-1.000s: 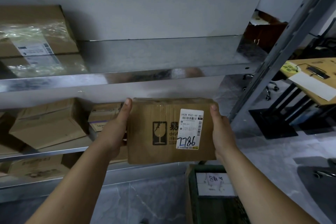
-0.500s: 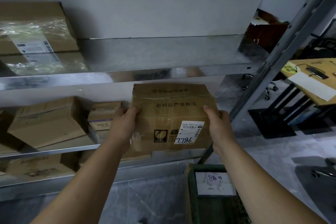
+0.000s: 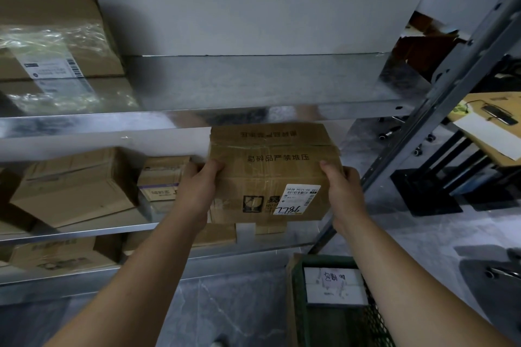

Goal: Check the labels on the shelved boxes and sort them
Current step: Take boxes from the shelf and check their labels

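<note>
I hold a brown cardboard box [image 3: 270,172] by its two sides, just under the front lip of the upper metal shelf [image 3: 253,84]. My left hand [image 3: 201,186] grips its left side and my right hand [image 3: 342,191] grips its right side. A white shipping label [image 3: 297,200] with handwritten digits sits upside down on the face turned toward me, beside a fragile-glass mark. The box top carries printed characters. Its far end reaches in over the middle shelf [image 3: 84,229].
A plastic-wrapped box [image 3: 53,51] stands at the left of the upper shelf. Several cardboard boxes [image 3: 76,186] fill the middle and lower shelves. A green crate [image 3: 332,301] with a white packet is on the floor below. The rack's metal upright [image 3: 439,110] slants at right, a desk beyond.
The box tipped from label-face toward me to top-up, rose a little and moved toward the shelves. Both hands kept their grip on its sides.
</note>
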